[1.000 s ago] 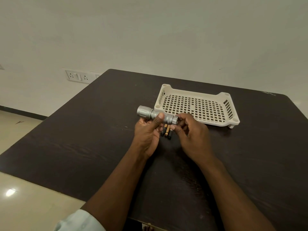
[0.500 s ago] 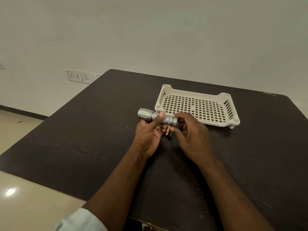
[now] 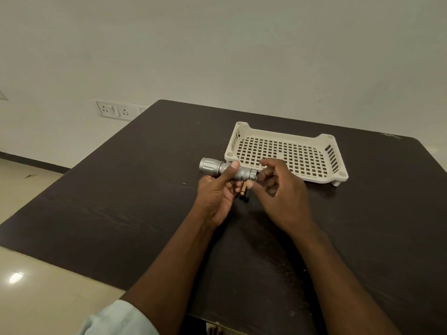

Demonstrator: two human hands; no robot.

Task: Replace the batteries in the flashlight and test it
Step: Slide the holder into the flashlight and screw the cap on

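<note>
Left hand clenched, right hand seemingly loose

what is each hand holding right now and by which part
The left hand grips the silver flashlight around the middle of its barrel. The right hand is at its tail end; whether it holds anything cannot be told.

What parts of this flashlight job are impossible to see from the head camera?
- Flashlight tail end: the right hand covers it, so cap on or off is unclear.
- Batteries: mostly hidden under the left hand; count uncertain.
- Right hand's grip: its curled fingers hide whatever they touch.
- Lens: faces away.
</note>
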